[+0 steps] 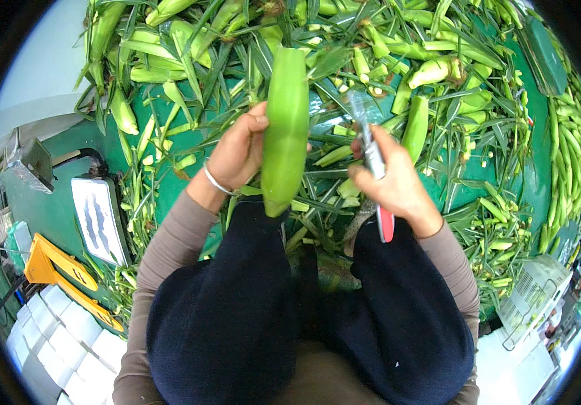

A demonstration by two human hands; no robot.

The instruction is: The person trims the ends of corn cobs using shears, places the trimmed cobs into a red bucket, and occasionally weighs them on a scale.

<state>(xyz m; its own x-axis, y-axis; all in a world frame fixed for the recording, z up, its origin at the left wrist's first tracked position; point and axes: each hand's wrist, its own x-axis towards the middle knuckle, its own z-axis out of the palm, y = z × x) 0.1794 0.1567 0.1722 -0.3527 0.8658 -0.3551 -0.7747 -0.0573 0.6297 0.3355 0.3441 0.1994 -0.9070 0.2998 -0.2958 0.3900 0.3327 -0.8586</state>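
Note:
An ear of corn [285, 136] in its smooth green husk stands nearly upright in my left hand [242, 147], with the thumb along its side. My right hand [397, 177] grips a utility knife [373, 154] with a grey body and a red-and-white handle end. Its blade points away from me and looks blurred. The knife is apart from the corn, to its right. Just beyond my right hand lies another husked-in ear [415, 129]. Cut stalk pieces and long leaves [321, 197] cover the green floor below both hands.
Unpeeled corn ears [164, 66] and leaves are heaped ahead. At far right lies a long pile of trimmed ears [571, 162]. A platform scale [99, 220] and a yellow pallet jack [60, 263] stand left, near white foam boxes [57, 334]. A white plastic crate [533, 293] sits right.

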